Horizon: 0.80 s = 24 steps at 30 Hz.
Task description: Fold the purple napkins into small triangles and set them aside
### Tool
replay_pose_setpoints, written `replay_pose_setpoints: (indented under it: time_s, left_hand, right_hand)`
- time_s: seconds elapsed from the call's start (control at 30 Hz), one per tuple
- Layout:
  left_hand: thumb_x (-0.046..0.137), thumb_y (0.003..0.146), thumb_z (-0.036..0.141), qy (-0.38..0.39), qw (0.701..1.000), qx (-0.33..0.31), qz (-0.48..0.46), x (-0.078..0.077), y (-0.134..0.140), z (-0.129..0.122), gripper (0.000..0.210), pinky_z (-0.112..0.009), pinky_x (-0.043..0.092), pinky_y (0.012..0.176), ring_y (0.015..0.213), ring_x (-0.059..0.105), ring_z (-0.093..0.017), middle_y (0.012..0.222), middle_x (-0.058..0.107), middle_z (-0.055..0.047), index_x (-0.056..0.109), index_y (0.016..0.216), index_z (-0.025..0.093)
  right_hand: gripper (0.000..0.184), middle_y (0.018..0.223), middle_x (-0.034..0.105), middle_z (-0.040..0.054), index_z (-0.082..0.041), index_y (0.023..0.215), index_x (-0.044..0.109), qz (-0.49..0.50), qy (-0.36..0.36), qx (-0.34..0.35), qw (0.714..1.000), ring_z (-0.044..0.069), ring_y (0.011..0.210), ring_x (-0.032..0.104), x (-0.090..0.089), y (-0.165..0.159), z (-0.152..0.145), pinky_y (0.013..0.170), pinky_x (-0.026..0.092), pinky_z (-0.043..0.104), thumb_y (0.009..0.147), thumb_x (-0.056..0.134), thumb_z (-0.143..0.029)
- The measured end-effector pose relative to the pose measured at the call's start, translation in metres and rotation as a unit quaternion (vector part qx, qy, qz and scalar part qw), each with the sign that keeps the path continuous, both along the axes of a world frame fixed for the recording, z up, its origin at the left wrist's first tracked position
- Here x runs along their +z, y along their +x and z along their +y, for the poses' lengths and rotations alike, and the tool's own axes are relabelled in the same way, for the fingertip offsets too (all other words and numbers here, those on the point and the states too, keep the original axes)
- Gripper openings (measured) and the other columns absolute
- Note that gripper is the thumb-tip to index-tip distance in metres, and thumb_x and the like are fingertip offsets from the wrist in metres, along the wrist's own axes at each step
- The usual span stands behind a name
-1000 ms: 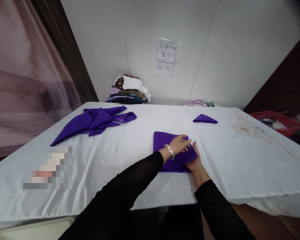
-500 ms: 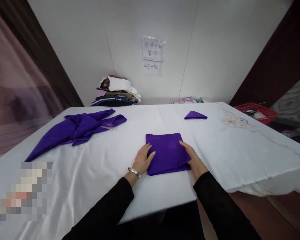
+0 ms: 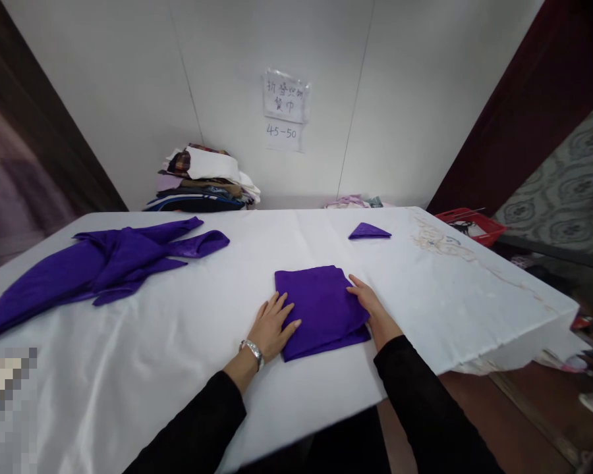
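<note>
A purple cloth napkin [image 3: 321, 309], folded into a rough square of layers, lies on the white tablecloth in front of me. Along its left edge rests my left hand [image 3: 271, 327], fingers spread and lying flat, with a silver bracelet at the wrist. My right hand [image 3: 369, 301] is at the opposite edge. Its fingertips reach onto the top layer and the thumb is hidden, seemingly under the fabric. The near right corner shows the layers slightly apart. Farther back sits a small purple folded triangle [image 3: 369, 231].
Crumpled purple cloth [image 3: 123, 257] spreads over the table's left side. A clothes stack [image 3: 202, 181] stands against the back wall, below and left of a handwritten paper sign [image 3: 285, 99]. Beyond the right edge is a red basket [image 3: 479, 227]. Pale embroidery [image 3: 435, 240] marks the tablecloth.
The view has swung right, so everything sits further left. My left hand lies flatter and further onto the napkin. My right hand stays at the right edge.
</note>
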<state>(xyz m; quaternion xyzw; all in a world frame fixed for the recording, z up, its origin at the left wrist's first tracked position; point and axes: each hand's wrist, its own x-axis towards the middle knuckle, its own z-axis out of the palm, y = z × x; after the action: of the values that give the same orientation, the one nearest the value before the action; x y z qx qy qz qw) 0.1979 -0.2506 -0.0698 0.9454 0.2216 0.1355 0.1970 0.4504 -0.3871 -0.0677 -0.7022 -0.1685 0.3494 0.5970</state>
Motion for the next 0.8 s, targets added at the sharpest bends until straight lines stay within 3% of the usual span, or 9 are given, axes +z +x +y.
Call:
replay_pose_setpoints:
  time_s: [0.13,0.27,0.4,0.8]
  left_hand:
    - [0.037,0.088,0.054,-0.001,1.000,0.000,0.010,0.001,0.000,0.000,0.055,-0.048,0.019,0.110,0.137,0.018,-0.026,0.145,0.034,-0.009,0.050,0.128,0.019]
    - [0.039,0.087,0.053,-0.003,1.000,0.001,-0.004,-0.001,0.000,0.002,0.053,-0.048,0.020,0.109,0.137,0.019,-0.026,0.145,0.035,-0.008,0.050,0.128,0.022]
    - [0.041,0.087,0.052,-0.004,1.000,-0.005,-0.002,-0.003,0.000,0.002,0.052,-0.049,0.019,0.110,0.137,0.019,-0.026,0.145,0.034,-0.008,0.049,0.129,0.022]
    - [0.040,0.085,0.055,0.019,0.999,-0.008,0.030,-0.002,0.002,0.001,0.058,-0.049,0.018,0.110,0.136,0.021,-0.027,0.144,0.035,-0.010,0.046,0.131,0.020]
  right_hand:
    - [0.078,0.083,0.069,-0.0003,-0.019,0.139,0.034,-0.032,0.004,0.018,0.999,0.014,0.058,0.060,0.006,-0.008,-0.008,0.060,0.047,0.027,0.064,0.054,-0.015]
    - [0.078,0.066,0.065,-0.0040,-0.017,0.139,0.034,-0.001,0.036,0.026,0.999,0.012,0.049,0.055,0.006,-0.015,-0.016,0.052,0.044,0.025,0.064,0.053,-0.014]
    - [0.080,0.063,0.064,-0.0045,-0.015,0.139,0.032,0.021,0.053,0.018,0.998,0.012,0.049,0.055,0.003,-0.016,-0.017,0.050,0.043,0.024,0.062,0.053,-0.014]
    - [0.073,0.076,0.069,0.0000,-0.017,0.136,0.039,-0.042,0.022,-0.010,0.999,0.016,0.059,0.061,-0.005,-0.014,-0.016,0.059,0.049,0.029,0.066,0.057,-0.018]
